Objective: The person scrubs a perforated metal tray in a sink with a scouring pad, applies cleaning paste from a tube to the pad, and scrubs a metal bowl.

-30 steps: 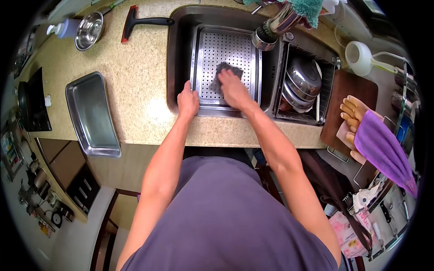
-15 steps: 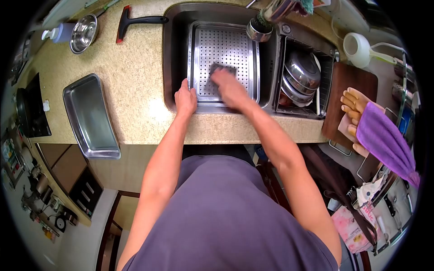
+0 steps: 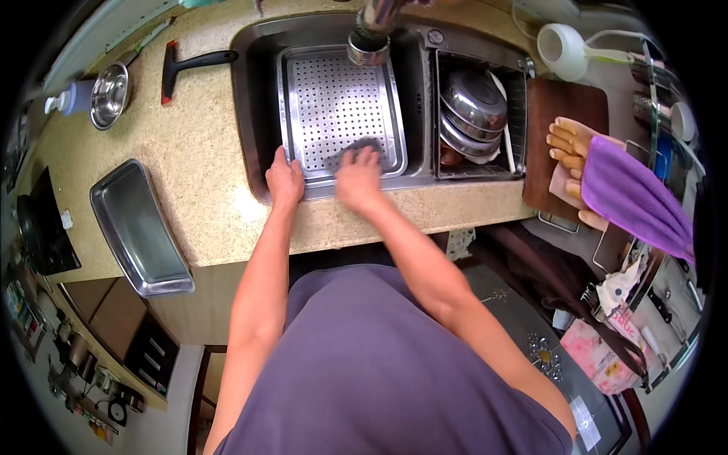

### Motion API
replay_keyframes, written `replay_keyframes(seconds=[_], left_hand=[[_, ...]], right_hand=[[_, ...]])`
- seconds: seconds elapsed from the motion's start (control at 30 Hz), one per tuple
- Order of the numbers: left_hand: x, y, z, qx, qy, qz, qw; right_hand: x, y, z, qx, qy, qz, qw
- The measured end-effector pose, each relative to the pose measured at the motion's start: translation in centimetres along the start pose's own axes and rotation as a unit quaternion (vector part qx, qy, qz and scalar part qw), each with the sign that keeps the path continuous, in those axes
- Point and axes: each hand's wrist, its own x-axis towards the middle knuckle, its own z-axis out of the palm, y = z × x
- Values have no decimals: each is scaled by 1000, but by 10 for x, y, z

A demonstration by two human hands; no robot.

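A perforated steel tray (image 3: pixel 341 91) lies in the sink (image 3: pixel 254 114), its many small holes facing up. My left hand (image 3: pixel 285 180) grips the tray's rim at the near left corner. Near the tray's front edge, my right hand (image 3: pixel 359 180) presses a dark grey scouring pad (image 3: pixel 368 144) against the perforated surface. The fingers of that hand are slightly blurred and cover part of the pad. Above the tray's far right side hangs the faucet head (image 3: pixel 368 51).
A deep rectangular metal pan (image 3: pixel 144 227) sits left on the counter (image 3: pixel 205 152), overhanging its front edge. Behind it are a squeegee (image 3: pixel 197 62) and steel bowl (image 3: pixel 110 95). To the right stand a rack of bowls (image 3: pixel 474 106), a brown cutting board (image 3: pixel 565 136) and a purple towel (image 3: pixel 633 189).
My right hand and the scouring pad have moved toward the tray's near edge. My left hand stays at the tray's near left corner. The whole view has shifted and turned slightly.
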Motion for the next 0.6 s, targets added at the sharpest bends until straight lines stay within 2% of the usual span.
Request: replay_keyframes(seconds=[0.03,0.13,0.17,0.27,0.33,0.37,0.4,0.47,0.57,0.6], left_hand=[[0,3,-3,-10,-15,-14,1000],[-3,8,-7,-17,-18,-12,1000],[0,2,-2,-13,-12,3,1000],[-1,-1,0,-1,1,8,1000],[-1,5,-4,-8,-14,-6,1000],[-2,9,-7,-4,-24,-17,1000],[-2,12,-9,1,-32,-26,999],[-2,8,-8,2,-30,-22,999],[2,-7,1,7,-18,-3,1000],[2,-2,-1,4,-16,-5,1000]], right_hand=[[-14,-15,7,-42,17,-51,998],[-17,-10,-7,-90,-4,-92,992],[-11,7,-1,-109,50,-82,989],[-9,43,-23,-82,66,-28,994],[-14,27,-10,-130,75,-86,985],[-13,16,10,-151,153,-112,970],[-14,12,11,-92,168,-147,970],[-10,26,0,-30,141,-141,980],[-12,67,-22,-25,122,-86,988],[-16,58,-20,-29,123,-88,988]])
